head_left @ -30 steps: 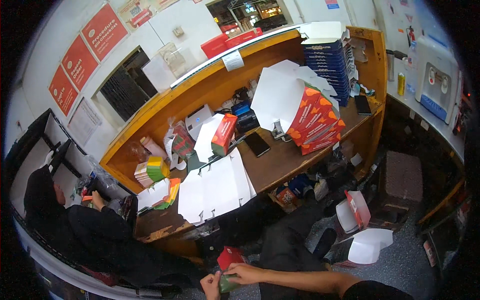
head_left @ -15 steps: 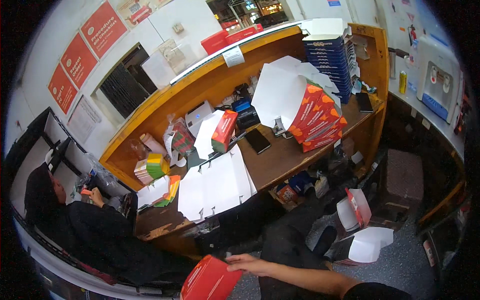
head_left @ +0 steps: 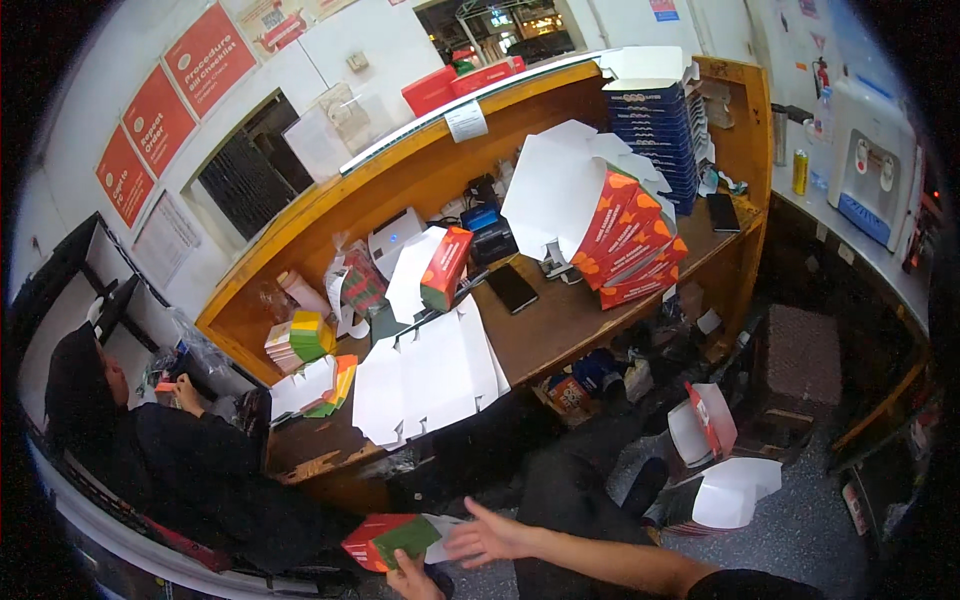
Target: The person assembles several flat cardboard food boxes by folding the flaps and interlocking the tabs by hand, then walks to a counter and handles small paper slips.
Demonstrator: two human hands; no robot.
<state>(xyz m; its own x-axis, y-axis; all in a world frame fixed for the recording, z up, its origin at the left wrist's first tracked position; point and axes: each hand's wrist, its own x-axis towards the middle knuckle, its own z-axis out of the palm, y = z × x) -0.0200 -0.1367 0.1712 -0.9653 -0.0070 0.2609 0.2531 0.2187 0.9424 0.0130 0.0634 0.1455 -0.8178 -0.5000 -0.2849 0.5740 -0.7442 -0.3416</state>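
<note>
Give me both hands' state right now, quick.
Left hand: closed, holding the box.
Right hand: open, by the box's white flap; whether it touches cannot be told.

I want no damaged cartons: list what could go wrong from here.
The red-and-green carton might slip, since only the left hand clearly grips it; the right hand is spread open. The tilted stack of red cartons near the front edge of the desk could topple if bumped.
</note>
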